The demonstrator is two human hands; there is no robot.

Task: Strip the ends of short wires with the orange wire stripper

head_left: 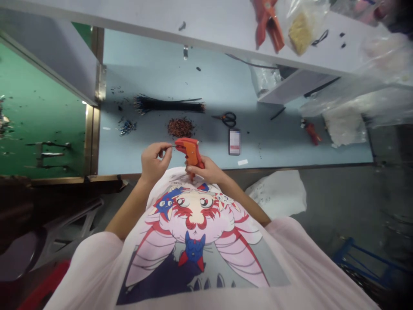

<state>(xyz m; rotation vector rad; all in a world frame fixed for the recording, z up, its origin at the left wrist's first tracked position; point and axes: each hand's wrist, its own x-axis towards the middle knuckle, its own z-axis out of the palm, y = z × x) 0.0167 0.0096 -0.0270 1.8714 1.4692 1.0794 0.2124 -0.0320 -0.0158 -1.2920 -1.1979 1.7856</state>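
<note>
My right hand point(206, 170) grips the handle of an orange wire stripper point(191, 153) just above the near edge of the pale blue workbench point(155, 148). My left hand point(155, 162) pinches a thin wire point(169, 147), whose tip reaches toward the stripper's jaws. Beyond my hands lie a bundle of long black wires point(169, 104) and a heap of small reddish-brown pieces point(180, 127). A small cluster of blue-tipped wires point(127, 127) lies to the left. Black-handled scissors point(228, 119) and a phone point(234, 141) lie to the right.
A white shelf point(129, 21) spans the bench's far side, holding another orange wire stripper point(267, 23) and a plastic bag point(301, 28). A small red tool point(312, 132) and white packing point(343, 125) lie right. A white sack point(277, 193) lies below the bench edge.
</note>
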